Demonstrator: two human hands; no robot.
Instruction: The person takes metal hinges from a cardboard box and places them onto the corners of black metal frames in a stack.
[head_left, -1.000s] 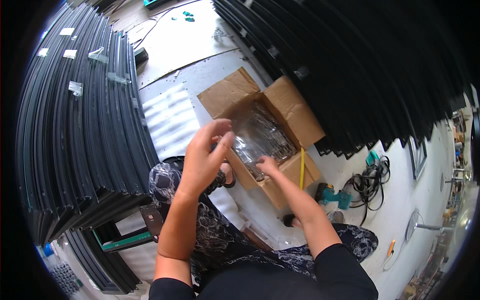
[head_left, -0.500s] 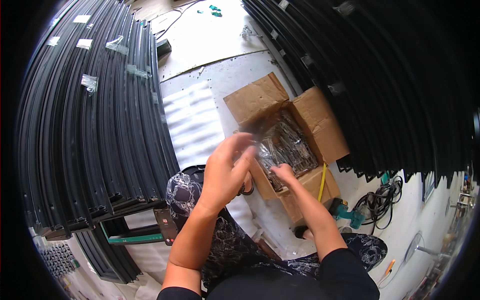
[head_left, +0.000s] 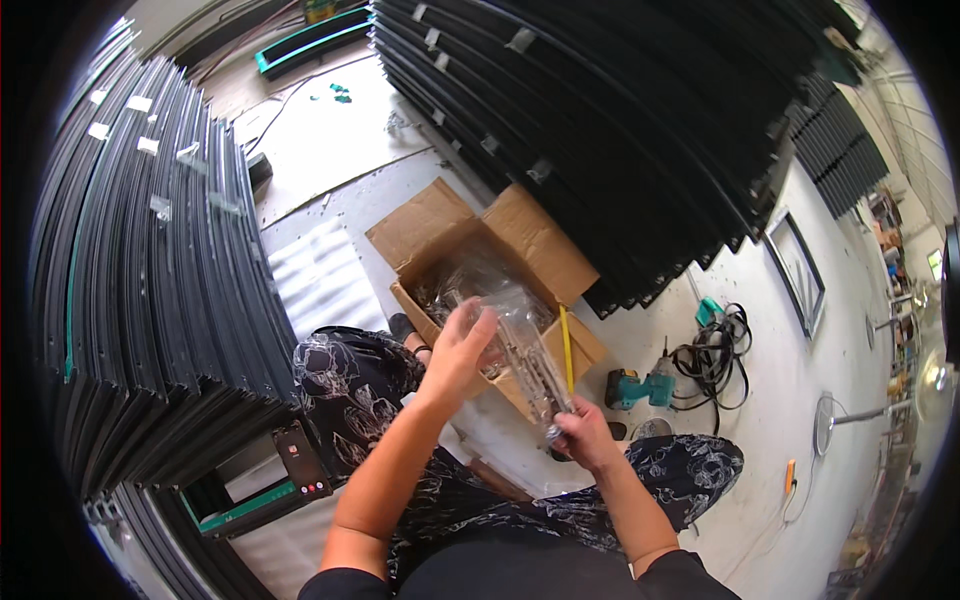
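A clear plastic bag of long, thin metal parts (head_left: 538, 368) slants across the front of an opened cardboard box (head_left: 535, 240). My right hand (head_left: 588, 436) is closed around the bag's lower end, near my right knee. At the upper left of the bag, my left hand (head_left: 460, 352) has its thumb and fingers curled at the plastic; its fingertips are partly hidden. More clear plastic and metal pieces (head_left: 450, 280) lie inside the box, partly covered by the held bag and my left hand.
Stacks of black frames stand left (head_left: 160, 270) and right (head_left: 600, 130). Right of the box are a teal cordless drill (head_left: 640, 388), a coiled black cable (head_left: 712, 355) and a fan (head_left: 824, 425). Yellow strap (head_left: 567, 345) hangs by the box. A phone (head_left: 300, 460) lies left of my knee.
My right hand has come out of the box toward me and now holds the bag of metal parts. My left hand has lowered to the bag. The view has turned rightward.
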